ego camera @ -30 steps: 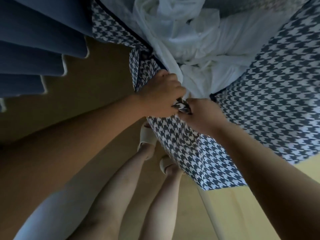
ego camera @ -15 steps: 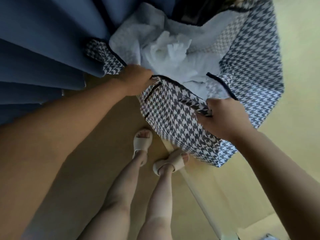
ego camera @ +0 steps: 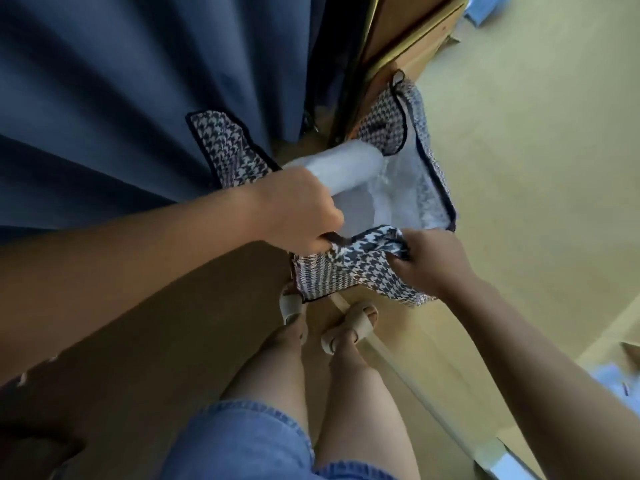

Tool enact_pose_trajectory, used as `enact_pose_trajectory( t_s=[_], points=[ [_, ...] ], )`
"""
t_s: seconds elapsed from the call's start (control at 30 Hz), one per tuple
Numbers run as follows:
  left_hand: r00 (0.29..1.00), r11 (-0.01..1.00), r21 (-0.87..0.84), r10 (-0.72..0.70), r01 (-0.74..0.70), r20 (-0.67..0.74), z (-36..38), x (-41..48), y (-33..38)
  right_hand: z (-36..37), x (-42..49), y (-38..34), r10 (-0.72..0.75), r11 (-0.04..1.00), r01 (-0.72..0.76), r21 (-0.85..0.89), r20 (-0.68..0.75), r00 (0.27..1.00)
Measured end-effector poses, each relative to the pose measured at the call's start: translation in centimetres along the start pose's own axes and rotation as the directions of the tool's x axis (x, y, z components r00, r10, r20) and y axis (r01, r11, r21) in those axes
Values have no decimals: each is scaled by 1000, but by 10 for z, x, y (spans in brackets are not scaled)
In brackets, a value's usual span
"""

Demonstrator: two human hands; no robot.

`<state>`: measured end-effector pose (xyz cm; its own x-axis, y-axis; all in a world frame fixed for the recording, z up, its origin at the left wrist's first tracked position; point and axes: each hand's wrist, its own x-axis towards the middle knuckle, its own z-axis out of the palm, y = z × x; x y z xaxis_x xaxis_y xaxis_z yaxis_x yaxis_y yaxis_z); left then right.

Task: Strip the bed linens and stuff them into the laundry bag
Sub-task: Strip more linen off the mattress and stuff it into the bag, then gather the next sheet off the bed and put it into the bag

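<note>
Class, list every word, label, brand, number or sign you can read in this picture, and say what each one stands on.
No text can be read.
The laundry bag shows only a houndstooth pattern.
The curtain is plain.
The blue object in the top right corner is too blurred to tell whether it carries print.

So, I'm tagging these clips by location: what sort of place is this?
Likely a bedroom at home: floor-length dark blue pleated curtains, a brown wooden cabinet beside them on a pale yellow smooth floor, and a black-and-white houndstooth fabric laundry bag holding white linens.
</note>
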<state>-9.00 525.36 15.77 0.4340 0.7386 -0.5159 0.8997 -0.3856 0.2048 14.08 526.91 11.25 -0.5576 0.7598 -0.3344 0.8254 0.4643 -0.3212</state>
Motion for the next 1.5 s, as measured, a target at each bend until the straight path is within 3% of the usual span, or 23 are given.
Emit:
enact_pose_trajectory(
  t_s=[0.13,0.17,0.27,0.4,0.53,0.83,0.97,1.07,1.2,1.33,1.5],
  points=[
    [987,942,304,160,-143,-33,8,3,7,10,-19,4,90,991,-80,-105,98,991],
    [985,938,315,168,-146,-43,13,3,8,13,-24,7,124,985,-108,-132,113,986],
    [993,974,190,121,-120,7,26,-1,18,24,-42,11,171,975,-142,-170,168,971],
    [996,994,108,-16,6,85,50,-13,26,32,-59,3,70,975,-24,-220,200,977],
    [993,993,7,-114,114,31,77,-33,42,29,-69,-10,-44,952,100,-290,193,980],
    [922,899,-315,-361,304,-141,109,-109,127,24,-128,-66,-136,977,159,-139,160,978],
    [825,701,-615,-548,361,-141,134,-170,167,35,-160,-103,-223,967,241,-82,183,957],
    [711,461,-814,-698,354,-86,166,-228,196,44,-186,-147,-334,936,351,-40,218,917],
    [524,143,-926,-849,348,66,227,-316,231,61,-225,-219,-477,873,486,36,268,837],
    [352,-148,-945,-902,292,250,291,-422,272,87,-273,-319,-593,777,627,56,400,699],
    [89,-368,-862,-902,349,422,368,-569,344,166,-358,-465,-726,569,811,134,545,419]
  ],
)
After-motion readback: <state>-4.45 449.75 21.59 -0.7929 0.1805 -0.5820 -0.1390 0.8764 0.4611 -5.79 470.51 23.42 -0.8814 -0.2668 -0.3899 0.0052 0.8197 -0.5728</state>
